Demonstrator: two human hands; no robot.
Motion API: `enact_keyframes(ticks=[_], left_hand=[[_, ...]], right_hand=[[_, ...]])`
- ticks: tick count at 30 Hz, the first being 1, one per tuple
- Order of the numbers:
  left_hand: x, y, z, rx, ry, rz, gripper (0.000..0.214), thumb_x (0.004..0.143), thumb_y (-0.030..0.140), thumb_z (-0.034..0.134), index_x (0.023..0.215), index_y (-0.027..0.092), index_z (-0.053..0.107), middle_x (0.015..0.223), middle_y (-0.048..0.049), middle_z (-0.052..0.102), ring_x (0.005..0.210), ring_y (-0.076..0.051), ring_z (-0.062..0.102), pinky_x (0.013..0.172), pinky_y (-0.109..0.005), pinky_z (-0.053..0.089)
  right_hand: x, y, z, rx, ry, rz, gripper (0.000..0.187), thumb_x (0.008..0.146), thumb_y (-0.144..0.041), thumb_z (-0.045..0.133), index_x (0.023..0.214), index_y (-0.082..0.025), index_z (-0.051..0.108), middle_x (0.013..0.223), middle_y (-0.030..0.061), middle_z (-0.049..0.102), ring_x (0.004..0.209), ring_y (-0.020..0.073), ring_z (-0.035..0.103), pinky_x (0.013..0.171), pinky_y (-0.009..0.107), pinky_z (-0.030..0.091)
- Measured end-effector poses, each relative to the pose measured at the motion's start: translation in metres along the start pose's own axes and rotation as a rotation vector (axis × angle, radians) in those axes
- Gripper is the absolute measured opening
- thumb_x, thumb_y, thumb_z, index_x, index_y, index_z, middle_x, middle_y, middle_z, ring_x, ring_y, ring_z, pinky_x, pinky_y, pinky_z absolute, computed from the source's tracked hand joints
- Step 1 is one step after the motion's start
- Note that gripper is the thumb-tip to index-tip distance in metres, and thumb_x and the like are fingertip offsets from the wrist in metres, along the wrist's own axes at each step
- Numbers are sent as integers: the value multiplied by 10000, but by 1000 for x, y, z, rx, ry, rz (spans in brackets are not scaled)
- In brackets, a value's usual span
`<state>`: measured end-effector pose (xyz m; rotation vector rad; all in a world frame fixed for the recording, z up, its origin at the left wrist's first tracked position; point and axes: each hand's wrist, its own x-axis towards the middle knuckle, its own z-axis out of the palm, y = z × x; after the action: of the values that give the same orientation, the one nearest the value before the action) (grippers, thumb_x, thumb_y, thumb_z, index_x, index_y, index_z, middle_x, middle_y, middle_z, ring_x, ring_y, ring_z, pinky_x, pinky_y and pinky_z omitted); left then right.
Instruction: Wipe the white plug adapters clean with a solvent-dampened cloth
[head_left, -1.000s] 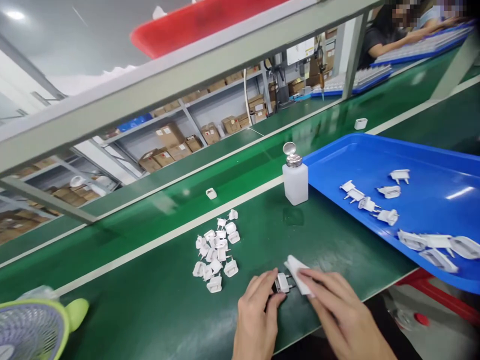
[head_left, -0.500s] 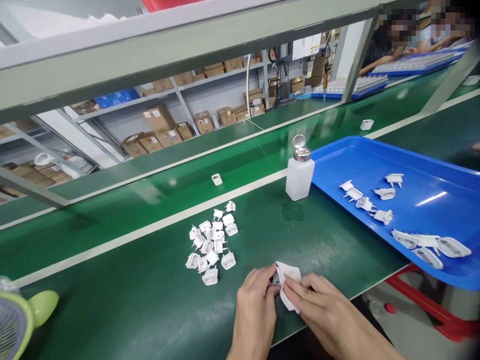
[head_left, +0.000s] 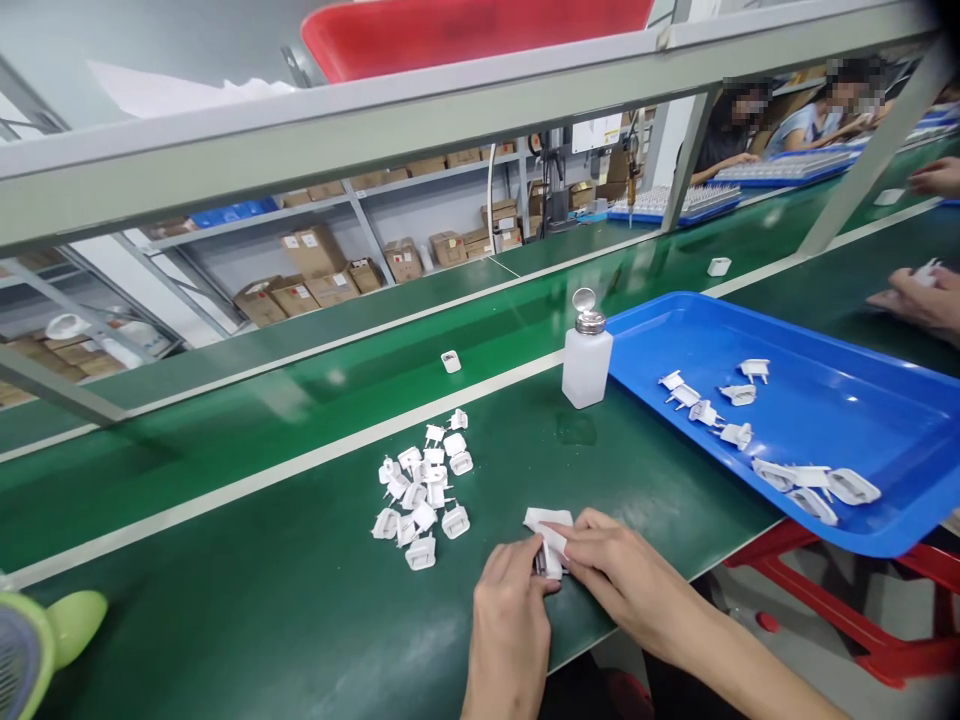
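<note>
left hand (head_left: pixel 510 625) holding plug (head_left: pixel 550 563), right hand (head_left: pixel 622 565) on cloth (head_left: pixel 541 520); carton labels (head_left: pixel 313 250) unreadable

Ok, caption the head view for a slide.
Left hand holds a white plug adapter while the right hand presses a white cloth against it.

Left hand (head_left: pixel 510 625): pinches 1 white plug adapter (head_left: pixel 549 562) against the bench, metal prongs showing. Right hand (head_left: pixel 622 570): presses 1 white cloth wipe (head_left: pixel 546 525) over it. Near: loose pile of white adapters (head_left: pixel 421 490) on green bench mat (head_left: pixel 300 560). Beyond: 1 upright pump bottle (head_left: pixel 586 362); just beside it, 1 blue tray (head_left: pixel 840 390) holding more adapters.
</note>
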<state>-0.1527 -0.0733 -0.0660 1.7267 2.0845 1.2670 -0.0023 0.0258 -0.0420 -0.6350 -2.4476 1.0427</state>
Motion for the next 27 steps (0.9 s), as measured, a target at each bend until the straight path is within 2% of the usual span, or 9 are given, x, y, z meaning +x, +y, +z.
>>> enact_keyframes(ticks=[5,8,10,12,14,16,20,23,27], left_hand=[[4,3,-3,24,-56,-95,461,720,-41,498,1018,181,772,802,-54,748,690,-196,680,665,-319,613],[10,7,-10,40,-97,-151,421,709,-31,525,974,178,776,792,-48,748,656,-188,660,685,-327,596],[14,12,-16,31,-139,-176,423,697,-34,530,959,189,776,783,-36,743,647,-186,660,675,-313,579],[16,17,-21,4,-188,-201,426,703,-21,559,988,210,776,796,-25,739,651,-186,667,667,-300,565],[13,22,-25,-23,-206,-225,410,750,42,629,1085,231,770,864,-33,743,686,-194,678,685,-304,567],[9,25,-25,-42,-178,-237,389,808,147,681,1179,243,752,953,-56,743,735,-204,681,728,-321,577],[2,27,-19,-151,-92,-231,262,876,255,673,1111,235,787,978,-78,743,737,-198,665,738,-330,591],[0,33,-13,-445,-19,-317,220,798,298,788,989,194,820,941,-95,762,738,-204,712,672,-291,620],[-6,48,-8,-733,105,-382,303,614,309,944,873,186,847,886,-89,786,746,-227,761,678,-280,656]], right_hand=[[-22,4,15,-3,-1,-91,307,1063,-154,389,1023,-183,692,982,73,712,851,191,557,735,322,501],[-36,2,19,-161,31,-207,381,1033,-82,375,1318,-164,615,1038,93,730,835,205,568,705,340,510],[-44,-3,14,-246,11,-258,417,1019,-75,401,1380,-188,578,1131,92,733,840,209,580,708,352,508],[-49,-7,4,-174,-32,-202,336,1043,-124,410,1260,-226,645,1098,59,732,841,194,584,711,329,502],[-53,-7,-7,-6,0,-49,293,1078,-214,395,1039,-241,684,943,20,694,827,173,580,712,294,489],[-56,-2,-15,117,145,141,358,1087,-317,393,834,-231,631,813,1,610,780,165,560,697,275,464],[-58,7,-15,195,368,477,453,1020,-542,464,711,-217,529,683,-21,462,638,152,425,564,270,341],[-52,-5,-3,383,452,519,479,942,-615,556,697,-203,567,673,-11,529,638,158,463,569,262,364],[-45,-30,29,833,574,449,500,921,-641,584,761,-181,698,655,17,605,606,167,527,562,271,440]])
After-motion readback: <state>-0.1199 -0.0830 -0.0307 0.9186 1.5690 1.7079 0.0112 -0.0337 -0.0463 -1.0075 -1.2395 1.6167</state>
